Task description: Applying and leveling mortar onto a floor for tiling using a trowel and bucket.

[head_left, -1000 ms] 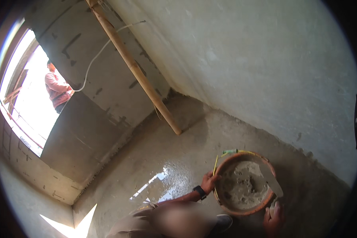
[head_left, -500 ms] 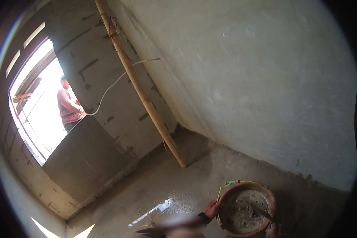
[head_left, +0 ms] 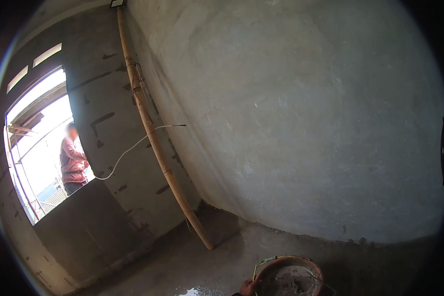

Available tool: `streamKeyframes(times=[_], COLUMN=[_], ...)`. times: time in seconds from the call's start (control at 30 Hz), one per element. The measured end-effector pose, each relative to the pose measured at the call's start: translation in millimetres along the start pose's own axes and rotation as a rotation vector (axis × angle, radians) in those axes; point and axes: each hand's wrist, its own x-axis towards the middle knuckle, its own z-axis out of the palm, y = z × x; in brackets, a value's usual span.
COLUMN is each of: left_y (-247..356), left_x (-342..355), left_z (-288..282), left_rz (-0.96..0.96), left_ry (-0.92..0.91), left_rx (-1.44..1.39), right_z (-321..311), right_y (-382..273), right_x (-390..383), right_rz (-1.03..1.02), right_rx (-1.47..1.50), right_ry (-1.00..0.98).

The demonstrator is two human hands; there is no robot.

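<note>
A terracotta-coloured bucket (head_left: 322, 273) stands on the floor at the lower edge of the view. Wet grey mortar (head_left: 293, 282) lies inside it. My left hand (head_left: 248, 287) is closed on the bucket's left rim, beside the yellowish wire handle and its green grip (head_left: 269, 259). Part of a thin dark tool (head_left: 325, 284), perhaps a trowel, shows over the right side of the bucket. My right hand is out of the picture, below the lower edge.
A long bamboo pole (head_left: 167, 172) leans in the room's corner. From the window sill a white cable (head_left: 128, 152) runs past it. Outside the window opening stands a person in a reddish top (head_left: 72, 160). A plastered wall (head_left: 301, 123) rises behind the bucket; a wet patch (head_left: 195, 291) shines on the floor.
My view has tilted up, so the bucket and my left hand sit lower in it. My right hand, earlier holding the tool over the mortar, has left the picture. The person outside has shifted their arms.
</note>
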Motion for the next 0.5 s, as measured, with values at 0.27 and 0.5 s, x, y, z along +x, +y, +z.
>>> streamKeyframes(times=[0.27,0.5], left_y=[120.1,273.8], left_x=[3.8,-27.0], left_z=[-13.6,60.4], left_rz=[0.055,-0.472], left_ry=[-0.05,-0.45], left_rx=[0.129,-0.558], right_z=[15.1,48.2], right_y=[28.6,43.8], right_x=[-56.4,-163.2], right_rz=[0.748,1.086], right_rx=[0.821,0.787], right_ry=[-0.057,0.261])
